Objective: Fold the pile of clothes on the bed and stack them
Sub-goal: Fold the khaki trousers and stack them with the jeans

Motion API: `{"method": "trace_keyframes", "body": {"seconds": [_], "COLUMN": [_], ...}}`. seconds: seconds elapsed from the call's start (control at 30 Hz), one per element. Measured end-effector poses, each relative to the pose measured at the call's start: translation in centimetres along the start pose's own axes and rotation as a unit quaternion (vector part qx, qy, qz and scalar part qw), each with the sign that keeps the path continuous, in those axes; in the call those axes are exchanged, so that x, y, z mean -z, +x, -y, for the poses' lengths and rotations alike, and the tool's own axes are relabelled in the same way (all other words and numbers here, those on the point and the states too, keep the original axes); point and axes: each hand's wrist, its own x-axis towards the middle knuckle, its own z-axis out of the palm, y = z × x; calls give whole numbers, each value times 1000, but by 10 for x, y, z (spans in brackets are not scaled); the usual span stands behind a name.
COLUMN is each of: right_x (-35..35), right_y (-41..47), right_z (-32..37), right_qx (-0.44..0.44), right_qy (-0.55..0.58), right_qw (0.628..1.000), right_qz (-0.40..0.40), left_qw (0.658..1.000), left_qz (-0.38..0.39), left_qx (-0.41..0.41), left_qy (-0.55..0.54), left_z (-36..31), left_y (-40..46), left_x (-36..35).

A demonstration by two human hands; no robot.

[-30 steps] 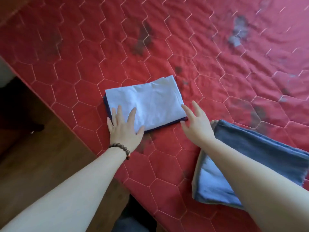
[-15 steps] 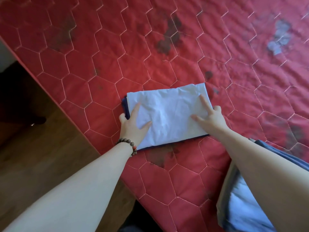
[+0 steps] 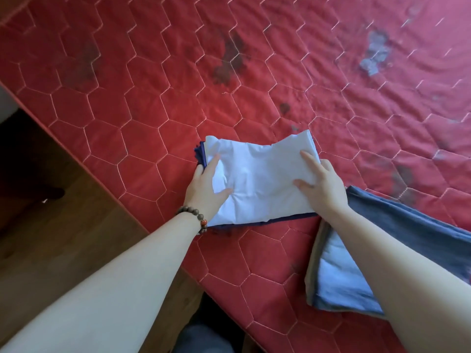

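Observation:
A folded pale blue garment [image 3: 262, 174] with a dark navy layer under it lies near the bed's front edge. My left hand [image 3: 204, 189] grips its left side, thumb on top and fingers tucked underneath. My right hand [image 3: 323, 189] grips its right side, thumb and forefinger on top and the other fingers round the edge. The cloth buckles between the two hands and its far edge is wavy. To the right lies a stack of folded clothes [image 3: 407, 225], grey-blue on top with a light blue piece [image 3: 336, 276] showing; my right forearm crosses it.
The red quilted bedcover [image 3: 229, 85] with a hexagon stitch pattern and dark stains stretches away behind the clothes. The bed's edge runs diagonally at the left, with a wooden floor [image 3: 63, 225] below it. My dark trousers [image 3: 204, 337] show at the bottom.
My hands went from lying flat by the near edge of the garment to gripping its two sides. The cloth has bunched up between them.

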Motion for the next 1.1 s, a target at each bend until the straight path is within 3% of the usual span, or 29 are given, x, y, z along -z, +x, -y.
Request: {"method": "trace_keyframes", "body": {"seconds": [0.27,0.43,0.63,0.87,1.1], "right_x": [121,165,158,111,102], "right_y": [-115,-182,-211,-201,-193], "right_z": [-88,-162,-218,-263,-263], "right_qx": [-46,-70,-95,-158,-153], "right_qy": [32,36,67,116,130], "right_qw": [991,986,980,975,969], "right_qz": [-119,-148,-160,-109,-142], "left_qw": [991,984,985,989,988], "left_qz": [25,62,73,116,84], "left_qx": [-128,-164,-158,-91,-122], "left_qy": [-12,-15,19,19,35], "left_z": [-114,-156,-156,-129,-124], "left_y": [-86,-139,-154,-132,-131], "left_x": [-53,-118,-175,-221,-222]}}
